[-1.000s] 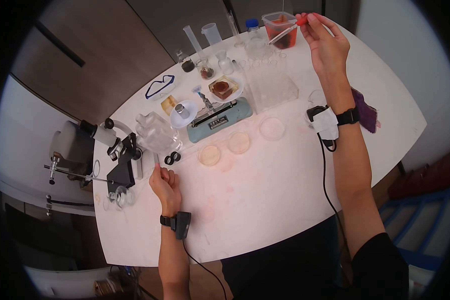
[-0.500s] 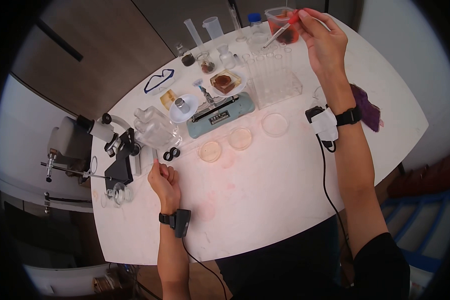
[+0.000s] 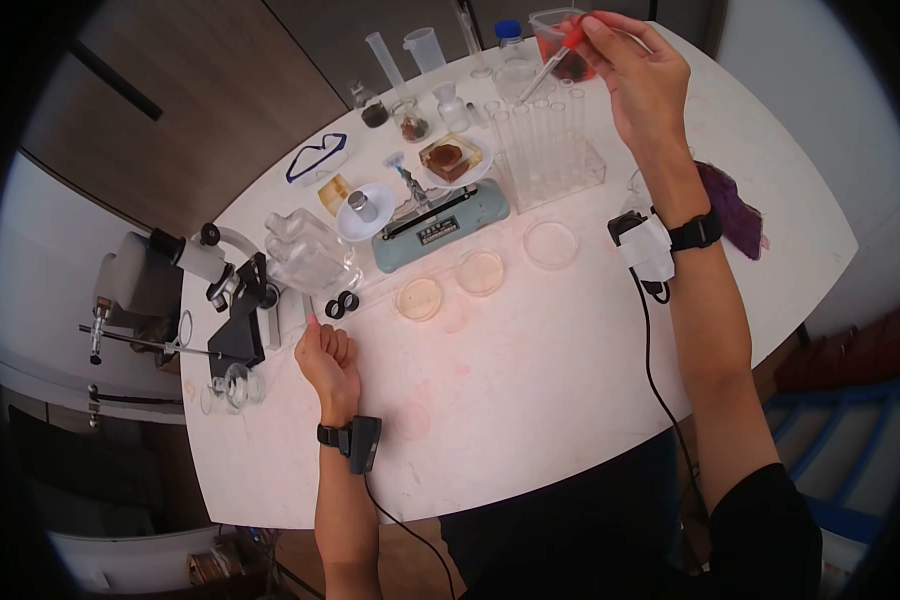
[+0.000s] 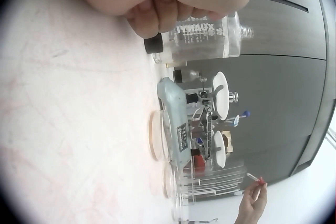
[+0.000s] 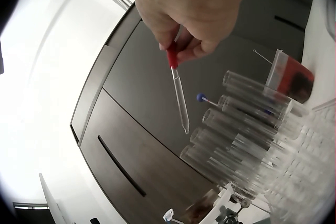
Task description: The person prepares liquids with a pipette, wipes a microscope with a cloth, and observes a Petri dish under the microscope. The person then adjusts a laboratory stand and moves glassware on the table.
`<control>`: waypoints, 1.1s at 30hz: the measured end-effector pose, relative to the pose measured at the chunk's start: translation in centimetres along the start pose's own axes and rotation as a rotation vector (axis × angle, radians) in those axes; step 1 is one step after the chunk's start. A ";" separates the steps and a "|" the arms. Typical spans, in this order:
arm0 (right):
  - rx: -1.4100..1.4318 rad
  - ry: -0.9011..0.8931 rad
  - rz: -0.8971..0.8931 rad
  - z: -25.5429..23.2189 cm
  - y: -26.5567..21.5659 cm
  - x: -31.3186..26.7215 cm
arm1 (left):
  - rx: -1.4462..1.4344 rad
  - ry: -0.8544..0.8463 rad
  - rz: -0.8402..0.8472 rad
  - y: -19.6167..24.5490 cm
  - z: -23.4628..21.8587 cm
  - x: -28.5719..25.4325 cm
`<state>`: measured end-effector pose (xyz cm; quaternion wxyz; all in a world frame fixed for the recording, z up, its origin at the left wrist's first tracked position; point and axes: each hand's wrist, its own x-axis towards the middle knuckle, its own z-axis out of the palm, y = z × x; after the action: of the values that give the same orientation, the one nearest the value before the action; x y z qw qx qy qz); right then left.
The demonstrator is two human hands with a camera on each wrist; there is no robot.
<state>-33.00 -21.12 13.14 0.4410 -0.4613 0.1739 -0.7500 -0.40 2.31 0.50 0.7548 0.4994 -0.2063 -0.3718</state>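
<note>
My right hand (image 3: 650,95) pinches the red bulb (image 5: 172,55) of a glass dropper (image 5: 180,98) between thumb and fingers. The dropper's tip points down, just above the open mouths of several upright test tubes (image 5: 247,113) in a clear rack (image 3: 582,178). Clear liquid seems to show inside the dropper, though I cannot tell how much. My left hand (image 3: 328,368) rests on the table near the microscope base, its fingers curled in and the thumb side toward a thin flat strip; whether it touches the strip I cannot tell.
A balance (image 3: 440,228) with loaded pans stands mid-table, with petri dishes (image 3: 480,272) before it. To the left are a clear bottle (image 3: 310,258) and a microscope (image 3: 238,310). Behind the rack stand a blue-capped bottle (image 3: 509,45) and a tub of red liquid (image 5: 294,77).
My right hand has moved a little to the left with the dropper, bringing its tip from beside the blue-capped bottle to over the tubes. My left hand has barely moved.
</note>
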 end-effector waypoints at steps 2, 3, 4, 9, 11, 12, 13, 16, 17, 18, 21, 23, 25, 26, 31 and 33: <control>-0.016 -0.012 0.009 -0.1 0.3 0.1 | 0.002 0.006 -0.007 0.1 0.0 0.0; -0.030 -0.026 0.008 -0.2 0.3 0.2 | 0.000 0.007 -0.006 0.0 0.0 0.1; -0.030 -0.027 0.007 -0.2 0.3 0.2 | -0.001 0.006 -0.006 0.0 0.0 0.0; -0.075 -0.016 0.009 0.2 -0.1 0.0 | 0.003 0.009 0.000 0.0 -0.1 0.1; -0.096 -0.034 -0.003 0.2 -0.4 0.0 | 0.011 0.006 0.007 0.1 0.2 -0.2; -0.115 -0.054 -0.020 0.1 -0.5 -0.1 | 0.017 0.002 0.019 0.1 0.2 -0.3; -0.114 -0.056 -0.017 0.1 -0.5 -0.1 | 0.017 0.005 0.019 0.0 0.2 -0.2; -0.115 -0.068 -0.033 0.0 -0.3 0.0 | 0.016 0.005 0.009 0.1 0.1 -0.1; -0.130 -0.060 -0.035 0.1 -0.5 -0.1 | 0.017 0.020 0.005 0.1 0.2 -0.2; -0.145 -0.051 -0.037 0.2 -0.6 -0.1 | 0.017 0.034 0.001 0.1 0.4 -0.2; -0.112 -0.085 -0.061 -0.1 -0.3 0.0 | 0.022 0.034 0.001 0.0 0.4 -0.2; -0.135 -0.075 -0.047 0.2 -0.3 -0.2 | 0.023 0.027 -0.002 0.0 0.1 0.0; -0.156 -0.069 -0.036 0.5 -0.5 -0.3 | 0.022 0.019 -0.001 0.0 0.0 0.0; -0.175 -0.066 -0.037 0.6 -0.6 -0.3 | 0.017 0.021 -0.002 0.0 0.0 0.0; -0.205 -0.082 -0.056 0.7 -0.2 -0.4 | 0.021 0.031 -0.002 0.0 0.1 0.0; -0.219 -0.087 -0.068 0.8 -0.3 -0.4 | 0.016 0.031 0.004 0.0 0.1 0.0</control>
<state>-32.40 -20.54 13.51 0.3692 -0.5445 0.2199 -0.7203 -0.47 2.23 0.51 0.7545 0.5110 -0.1984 -0.3608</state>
